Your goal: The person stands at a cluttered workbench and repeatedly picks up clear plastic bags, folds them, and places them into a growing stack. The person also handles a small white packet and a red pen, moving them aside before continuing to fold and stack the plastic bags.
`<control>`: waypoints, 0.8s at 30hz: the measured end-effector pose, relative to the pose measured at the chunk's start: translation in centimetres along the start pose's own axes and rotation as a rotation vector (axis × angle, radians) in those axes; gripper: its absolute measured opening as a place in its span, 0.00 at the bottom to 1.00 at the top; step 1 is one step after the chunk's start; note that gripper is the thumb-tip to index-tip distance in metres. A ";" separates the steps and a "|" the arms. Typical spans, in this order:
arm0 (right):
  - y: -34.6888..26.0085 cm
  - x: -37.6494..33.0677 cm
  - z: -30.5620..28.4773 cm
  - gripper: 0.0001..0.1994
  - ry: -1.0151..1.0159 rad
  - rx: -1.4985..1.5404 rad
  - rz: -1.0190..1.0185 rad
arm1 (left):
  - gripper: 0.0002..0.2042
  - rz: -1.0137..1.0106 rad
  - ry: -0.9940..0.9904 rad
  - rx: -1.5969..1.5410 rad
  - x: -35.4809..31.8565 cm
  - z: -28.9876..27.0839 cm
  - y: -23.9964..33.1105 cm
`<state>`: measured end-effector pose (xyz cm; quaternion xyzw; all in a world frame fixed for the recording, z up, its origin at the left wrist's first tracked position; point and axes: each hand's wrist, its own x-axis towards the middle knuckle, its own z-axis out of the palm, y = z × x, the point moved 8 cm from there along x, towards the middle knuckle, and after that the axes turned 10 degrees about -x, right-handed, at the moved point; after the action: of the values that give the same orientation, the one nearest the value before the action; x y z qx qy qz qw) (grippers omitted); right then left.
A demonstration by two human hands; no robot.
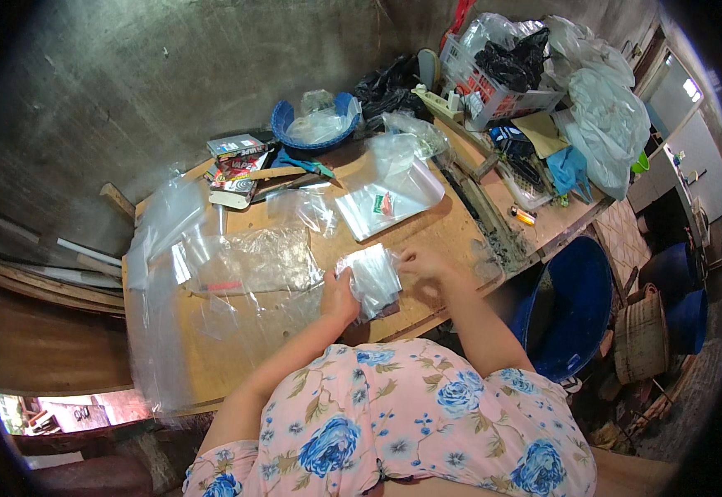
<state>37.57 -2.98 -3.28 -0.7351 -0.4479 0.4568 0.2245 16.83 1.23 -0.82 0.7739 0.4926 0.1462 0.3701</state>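
Wooden table (427, 228) bearing a clear plastic sheet (162, 273), a white tray (394, 199), a blue bowl (315, 124), small boxes (235, 147), a white basket (493, 91) and a lighter (523, 216).

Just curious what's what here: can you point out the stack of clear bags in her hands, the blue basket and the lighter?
stack of clear bags (372, 280), head view, middle
blue basket (282, 124), head view, left rim
lighter (523, 216), head view, body
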 end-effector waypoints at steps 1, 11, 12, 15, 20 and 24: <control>-0.9 -0.5 1.8 0.14 -0.092 -0.032 0.011 | 0.28 -0.010 0.000 0.002 0.1 0.0 -0.1; -3.5 -2.4 3.4 0.39 0.490 -0.241 0.139 | 0.27 0.012 0.036 -0.019 -0.4 -0.7 0.3; -3.6 -2.3 3.2 0.38 0.432 -0.185 0.164 | 0.27 0.021 0.049 -0.024 -0.5 -0.8 0.4; -2.6 -1.0 3.9 0.31 0.246 -0.143 0.179 | 0.27 0.021 0.047 -0.057 -0.2 -0.4 0.0; -5.0 -1.3 5.1 0.21 0.271 -0.174 0.038 | 0.26 -0.006 0.043 -0.084 -0.4 -0.7 -0.3; -6.4 -1.9 6.8 0.23 0.371 -0.354 -0.068 | 0.28 -0.012 0.025 -0.102 -0.2 -0.5 -0.8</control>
<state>28.45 -1.98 -0.95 -0.8187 -0.4964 0.2209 0.1857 15.95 1.49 -1.00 0.7492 0.4937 0.1789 0.4037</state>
